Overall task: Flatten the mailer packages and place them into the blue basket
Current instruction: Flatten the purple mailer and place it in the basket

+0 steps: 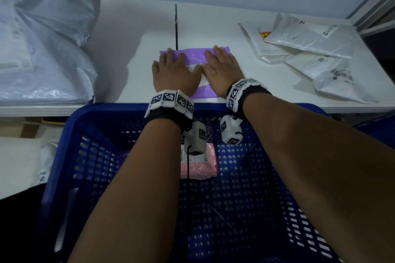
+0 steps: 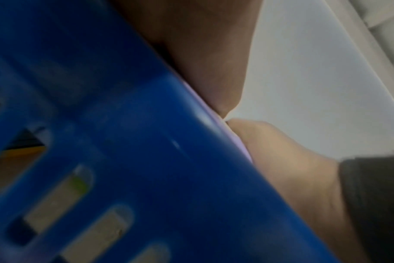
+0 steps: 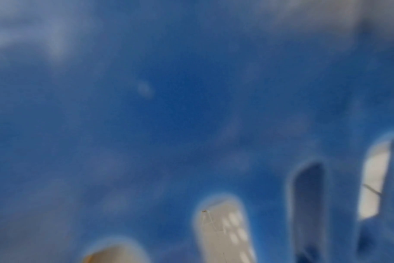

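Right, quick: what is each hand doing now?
Left hand: open, flat on the purple mailer.
Right hand: open, flat on it too.

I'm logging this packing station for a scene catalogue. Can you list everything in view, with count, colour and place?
purple mailer: one, purple with a white label, flat on the table's near edge, under both hands
pink mailer: one, pink with a white label, inside the basket
blue basket: one, blue, slotted, below the table's front edge
white mailers: a loose pile, count unclear, white, table's right side
grey plastic bags: a crumpled heap, grey, table's left side
table: one, white
dark rod: one, black, behind the purple mailer
left hand: flat, pressing the purple mailer
right hand: flat, pressing the purple mailer
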